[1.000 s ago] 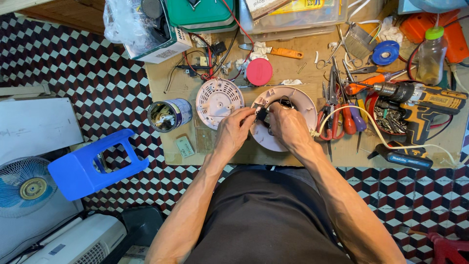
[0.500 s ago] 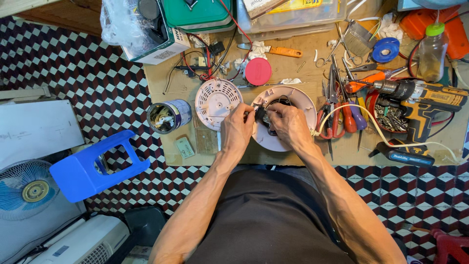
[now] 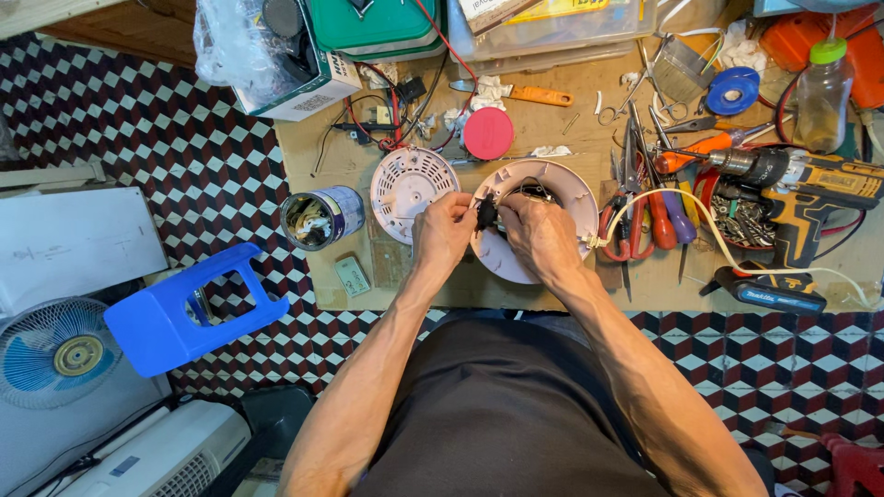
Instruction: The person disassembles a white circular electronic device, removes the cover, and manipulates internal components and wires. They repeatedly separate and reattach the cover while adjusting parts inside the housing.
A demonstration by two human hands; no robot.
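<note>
Left hand (image 3: 444, 232): fingers pinched on the small black part (image 3: 486, 212) from its left side.
Right hand (image 3: 541, 235): fingers closed on the same black part from its right, wrist lying over the base.
Black part: held between both hands, just above the white round base (image 3: 575, 189), dark wires running from it into the base.
Base: under the grip, on the cardboard-topped bench (image 3: 460, 285).
Vented white cover (image 3: 401, 189): just left of the left hand, flat on the bench.
Tin (image 3: 322, 217): farther left of the grip, full of bits.
Red lid (image 3: 488, 133): beyond the grip.
White cord (image 3: 700, 216): leaves the base rightward, past the red pliers (image 3: 626, 230).
Drill (image 3: 810, 179): well right.
</note>
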